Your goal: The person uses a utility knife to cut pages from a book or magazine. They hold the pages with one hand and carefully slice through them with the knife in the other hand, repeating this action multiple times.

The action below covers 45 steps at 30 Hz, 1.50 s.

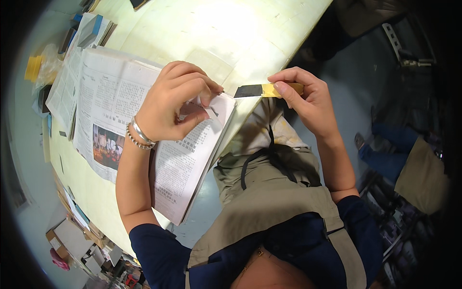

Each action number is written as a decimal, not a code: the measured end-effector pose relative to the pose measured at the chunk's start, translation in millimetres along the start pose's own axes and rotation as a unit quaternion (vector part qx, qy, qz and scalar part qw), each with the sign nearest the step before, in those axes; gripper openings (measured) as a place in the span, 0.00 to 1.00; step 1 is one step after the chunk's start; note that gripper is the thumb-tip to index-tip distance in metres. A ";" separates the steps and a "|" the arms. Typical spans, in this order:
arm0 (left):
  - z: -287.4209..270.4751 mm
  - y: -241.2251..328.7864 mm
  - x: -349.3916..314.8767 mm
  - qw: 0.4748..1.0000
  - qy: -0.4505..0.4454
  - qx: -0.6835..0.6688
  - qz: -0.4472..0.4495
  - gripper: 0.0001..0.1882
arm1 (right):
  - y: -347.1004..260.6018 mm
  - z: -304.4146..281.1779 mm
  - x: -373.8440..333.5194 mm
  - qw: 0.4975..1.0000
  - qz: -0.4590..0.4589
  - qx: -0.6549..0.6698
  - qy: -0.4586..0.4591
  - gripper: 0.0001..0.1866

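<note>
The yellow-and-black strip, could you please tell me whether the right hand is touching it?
Touching: the head view shows the right hand pinching the strip by its yellow part, between thumb and fingers.

Glare washes out upper tabletop; floor at right dim; edges bent, corners black.
</note>
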<state>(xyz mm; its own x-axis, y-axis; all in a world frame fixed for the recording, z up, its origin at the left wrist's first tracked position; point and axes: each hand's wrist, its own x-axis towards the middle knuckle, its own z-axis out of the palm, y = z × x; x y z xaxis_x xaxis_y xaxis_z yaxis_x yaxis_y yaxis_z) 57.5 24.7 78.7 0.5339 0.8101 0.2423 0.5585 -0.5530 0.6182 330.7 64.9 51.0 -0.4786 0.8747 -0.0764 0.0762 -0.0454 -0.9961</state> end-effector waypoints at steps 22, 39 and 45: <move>2.4 -2.5 1.1 0.997 0.033 0.036 0.054 0.13 | -14.7 16.7 1.8 0.978 -0.151 -0.146 0.003 0.05; 0.4 -0.2 -1.2 0.999 -0.002 0.042 0.009 0.14 | -16.7 12.1 -1.5 0.977 -0.118 -0.175 0.027 0.06; 0.9 0.2 -2.2 0.999 -0.009 0.045 0.000 0.15 | -20.2 13.6 -2.4 0.977 -0.124 -0.169 0.022 0.06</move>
<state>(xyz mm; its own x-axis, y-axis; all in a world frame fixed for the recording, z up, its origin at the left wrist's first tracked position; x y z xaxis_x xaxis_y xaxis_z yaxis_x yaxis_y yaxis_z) 57.0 22.6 77.6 0.5444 0.8073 0.2278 0.6129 -0.5682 0.5491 318.4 57.2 70.7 -0.4816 0.8586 0.1757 0.2504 0.3270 -0.9113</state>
